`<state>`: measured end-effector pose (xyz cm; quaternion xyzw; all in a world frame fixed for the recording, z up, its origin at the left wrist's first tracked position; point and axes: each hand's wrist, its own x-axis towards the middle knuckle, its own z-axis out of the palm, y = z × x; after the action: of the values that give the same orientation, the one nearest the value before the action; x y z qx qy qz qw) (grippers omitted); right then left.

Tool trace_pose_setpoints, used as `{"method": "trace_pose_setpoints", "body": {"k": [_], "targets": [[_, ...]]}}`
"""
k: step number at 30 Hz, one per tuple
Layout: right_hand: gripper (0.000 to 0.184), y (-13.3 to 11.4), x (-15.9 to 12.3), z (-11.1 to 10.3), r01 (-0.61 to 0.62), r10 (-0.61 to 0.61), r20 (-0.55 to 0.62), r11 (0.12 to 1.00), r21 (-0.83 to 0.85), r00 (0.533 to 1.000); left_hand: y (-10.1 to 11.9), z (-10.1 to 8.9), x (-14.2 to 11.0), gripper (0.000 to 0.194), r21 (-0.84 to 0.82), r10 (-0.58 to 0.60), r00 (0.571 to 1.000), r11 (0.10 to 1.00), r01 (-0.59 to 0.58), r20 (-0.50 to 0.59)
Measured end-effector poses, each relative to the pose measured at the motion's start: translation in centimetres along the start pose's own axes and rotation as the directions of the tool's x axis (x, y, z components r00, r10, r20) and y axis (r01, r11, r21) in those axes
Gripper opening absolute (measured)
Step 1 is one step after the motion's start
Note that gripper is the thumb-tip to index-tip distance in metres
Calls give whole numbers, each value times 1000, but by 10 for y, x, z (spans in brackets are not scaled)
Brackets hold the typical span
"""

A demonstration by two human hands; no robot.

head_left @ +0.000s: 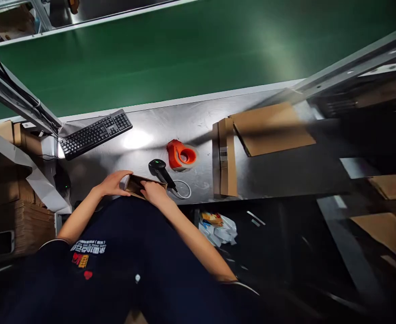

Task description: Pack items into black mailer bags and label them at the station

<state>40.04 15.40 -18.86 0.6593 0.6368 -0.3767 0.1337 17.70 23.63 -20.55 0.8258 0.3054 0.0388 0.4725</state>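
Note:
A small open cardboard box [135,183] is held close against my body at the near edge of the metal table. My left hand [114,183] grips its left end, thumb and fingers on opposite sides. My right hand [155,192] is closed at the box's near right side, with fingertips reaching over the rim into the opening; the box's contents are too dark to make out. Just beyond my right hand lies a black barcode scanner [162,172] with a pale cable. An orange tape dispenser [181,155] sits farther back, to the scanner's right.
A black keyboard [96,134] lies at the table's back left. Flat cardboard [272,128] and a folded carton [231,157] rest on the right. Behind the table runs a green conveyor belt [184,58]. Metal posts [353,67] flank both sides. Crumpled plastic [220,229] lies below the table edge.

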Motion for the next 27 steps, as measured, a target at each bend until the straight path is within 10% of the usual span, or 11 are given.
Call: {"method": "trace_pose_setpoints", "body": {"k": [8, 12, 16, 22, 27], "targets": [[39, 9, -18, 5, 167, -153, -83, 965, 203, 985, -8, 3, -28, 100, -142, -52, 997, 989, 44, -54], [41, 84, -32, 26, 374, -14, -459, 605, 704, 888, -35, 11, -30, 90, -491, -141, 984, 868, 70, -109], [75, 127, -1, 54, 268, -112, -245, 325, 907, 963, -58, 29, -10, 81, -610, -169, 984, 786, 100, -57], [69, 98, 42, 94, 384, -34, -452, 585, 714, 892, -56, 71, 5, 55, -371, -206, 948, 923, 105, -244], [71, 106, 22, 107, 556, -240, -773, 813, 170, 587, -57, 72, -22, 42, 137, 112, 901, 989, -60, -420]]}}
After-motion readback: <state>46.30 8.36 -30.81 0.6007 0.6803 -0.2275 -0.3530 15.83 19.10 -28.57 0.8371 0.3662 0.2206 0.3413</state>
